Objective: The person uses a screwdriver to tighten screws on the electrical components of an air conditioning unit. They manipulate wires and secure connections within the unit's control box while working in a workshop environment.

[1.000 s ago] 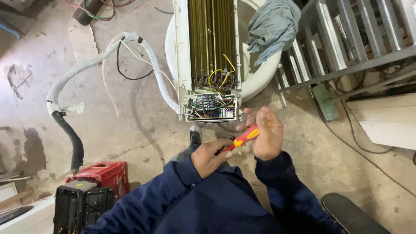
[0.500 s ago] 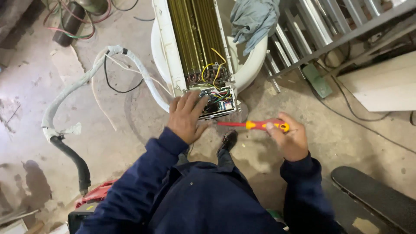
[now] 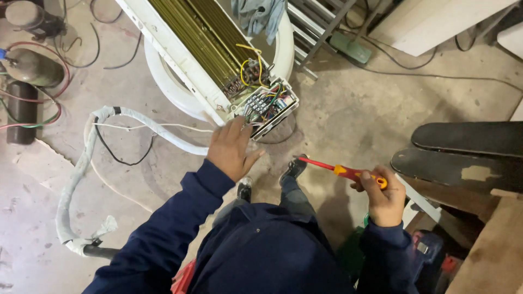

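The air conditioner unit [image 3: 185,46] runs out past the top edge; its upper end is unseen. The left hand [image 3: 231,148] covers the near corner of the terminal box [image 3: 269,103], whose individual wire connections are too small to resolve. The right hand [image 3: 384,198] conceals part of the screwdriver [image 3: 340,170] handle. The gas cylinder [image 3: 30,66] is cut by the left edge.

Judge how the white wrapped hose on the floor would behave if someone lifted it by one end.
The wrapped hose already lies in a loose curve, so it would probably bend and sag rather than stay straight. Its length suggests the far end would drag. The tape wrap looks frayed near the dark end, so it may snag or unravel.
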